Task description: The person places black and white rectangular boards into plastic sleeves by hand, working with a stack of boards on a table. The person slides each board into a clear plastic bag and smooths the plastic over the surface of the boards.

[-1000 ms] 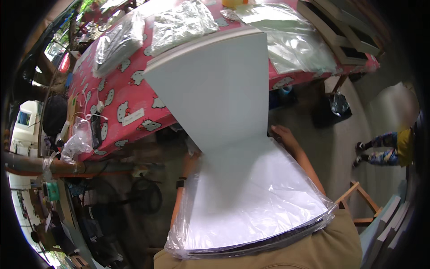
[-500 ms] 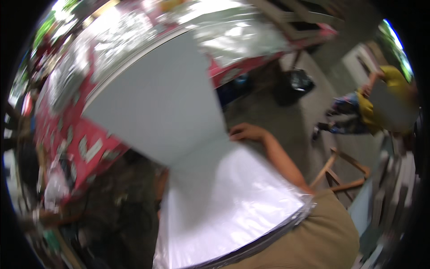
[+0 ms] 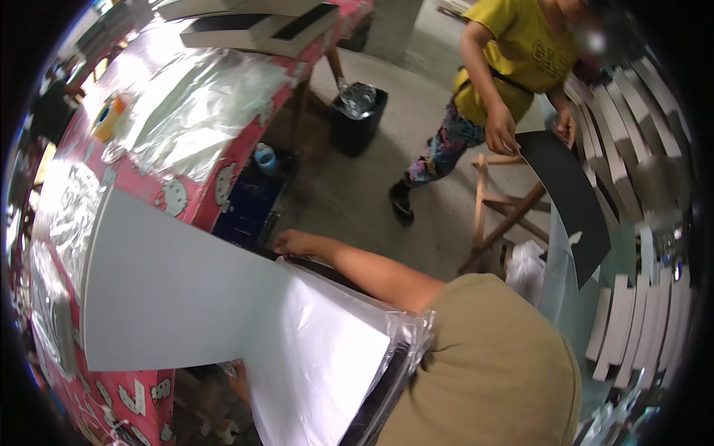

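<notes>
Upper garment: khaki top (image 3: pixel 491 349), lower centre to lower right of the frame; single olive-tan colour, matte cloth.
Garment outline: broad and rounded, curving over at the upper edge and down along the right side.
Garment surface: largely smooth, with soft short creases along the left part, near the right arm.
Right forearm (image 3: pixel 375 271): centre of the frame; bare from the edge of the cloth to the wrist, slim, tapering toward the wrist.
Right hand (image 3: pixel 296 242): left of centre; bare, fingers slender; nail detail too small to tell.
Left hand (image 3: pixel 239 383): lower left of centre; bare, only a small part showing; left wrist and forearm hidden.
</notes>
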{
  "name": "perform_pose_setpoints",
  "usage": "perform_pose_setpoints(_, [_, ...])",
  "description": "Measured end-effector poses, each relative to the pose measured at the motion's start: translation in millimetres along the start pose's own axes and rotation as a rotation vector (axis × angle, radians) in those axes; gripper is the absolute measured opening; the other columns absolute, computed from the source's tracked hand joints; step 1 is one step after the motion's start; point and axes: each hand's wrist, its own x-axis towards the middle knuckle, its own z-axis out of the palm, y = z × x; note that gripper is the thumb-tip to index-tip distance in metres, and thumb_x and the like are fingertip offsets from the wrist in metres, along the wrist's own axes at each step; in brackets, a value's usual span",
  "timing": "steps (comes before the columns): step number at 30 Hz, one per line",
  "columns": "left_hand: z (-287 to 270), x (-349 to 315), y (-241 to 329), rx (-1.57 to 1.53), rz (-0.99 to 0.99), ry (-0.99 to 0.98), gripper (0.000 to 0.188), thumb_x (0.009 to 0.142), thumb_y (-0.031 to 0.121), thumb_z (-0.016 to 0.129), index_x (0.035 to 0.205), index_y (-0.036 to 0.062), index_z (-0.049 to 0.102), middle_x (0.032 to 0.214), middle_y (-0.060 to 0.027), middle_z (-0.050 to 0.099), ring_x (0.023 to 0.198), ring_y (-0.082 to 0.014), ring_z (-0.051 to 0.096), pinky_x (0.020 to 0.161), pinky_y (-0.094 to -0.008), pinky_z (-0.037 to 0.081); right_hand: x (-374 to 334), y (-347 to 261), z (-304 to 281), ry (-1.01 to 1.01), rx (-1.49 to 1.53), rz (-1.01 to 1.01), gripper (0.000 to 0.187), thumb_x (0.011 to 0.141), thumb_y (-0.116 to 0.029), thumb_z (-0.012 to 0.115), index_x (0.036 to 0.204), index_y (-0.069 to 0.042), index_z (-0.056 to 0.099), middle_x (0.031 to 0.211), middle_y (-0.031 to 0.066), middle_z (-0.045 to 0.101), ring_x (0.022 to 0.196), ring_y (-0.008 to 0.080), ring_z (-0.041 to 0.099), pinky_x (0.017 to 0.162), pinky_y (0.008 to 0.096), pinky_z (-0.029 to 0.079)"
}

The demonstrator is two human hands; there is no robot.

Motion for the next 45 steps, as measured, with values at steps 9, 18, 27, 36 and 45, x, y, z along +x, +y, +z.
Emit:
perform_pose_setpoints(9, [-61,-8,100,-0.24,0.248,0.578,0.047,0.087,0.037,0.035,0.114,-0.002,0.038,0.119,-0.0096,0.037,0.105,-0.0193,0.04,0.089,-0.0342,0.032,-27,-34,-9,0.298,-0.144,-0.329,0.017,0.067,-0.017,0.06,0.077,-0.003,0.061,0.071,0.0114,0.062,0.068,0.0223,0.06,0.063,0.0325,0.047])
perform_pose_setpoints(18, [-77,-47,260,-0.48,0.744,0.219,0.055,0.089,0.041,0.028,0.122,-0.0029,0.031,0.13,-0.0109,0.03,0.115,-0.0213,0.035,0.096,-0.0359,0.029,-109,-191,8,-0.344,-0.025,-0.697,0.024,0.072,-0.024,0.063,0.078,-0.001,0.06,0.069,0.0087,0.06,0.067,0.0178,0.058,0.06,0.0293,0.045])
perform_pose_setpoints(27, [1,-73,302,-0.497,0.606,0.029,0.05,0.092,0.029,0.028,0.127,-0.0061,0.024,0.131,-0.0122,0.031,0.116,-0.0223,0.036,0.097,-0.0314,0.027,-114,-230,65,-0.33,0.073,-0.963,0.026,0.062,-0.021,0.073,0.075,-0.002,0.061,0.071,0.0057,0.06,0.069,0.0167,0.057,0.061,0.0287,0.045])
perform_pose_setpoints(36, [-22,-47,267,-0.343,0.467,0.407,0.044,0.083,0.032,0.053,0.099,-0.0083,0.053,0.101,-0.0141,0.053,0.093,-0.0179,0.051,0.08,-0.0276,0.04,-118,-222,55,-0.257,0.31,-0.855,0.015,0.069,-0.011,0.065,0.074,0.002,0.058,0.067,0.009,0.059,0.061,0.0169,0.057,0.053,0.0285,0.044])
perform_pose_setpoints(45, [-19,-49,249,-0.707,0.447,0.242,0.04,0.087,0.03,0.046,0.104,-0.0058,0.05,0.109,-0.0134,0.049,0.102,-0.0206,0.048,0.09,-0.0317,0.038,-113,-229,70,-0.124,0.031,-1.072,0.024,0.072,-0.025,0.064,0.074,-0.002,0.059,0.068,0.0085,0.06,0.064,0.0225,0.057,0.058,0.0318,0.043])
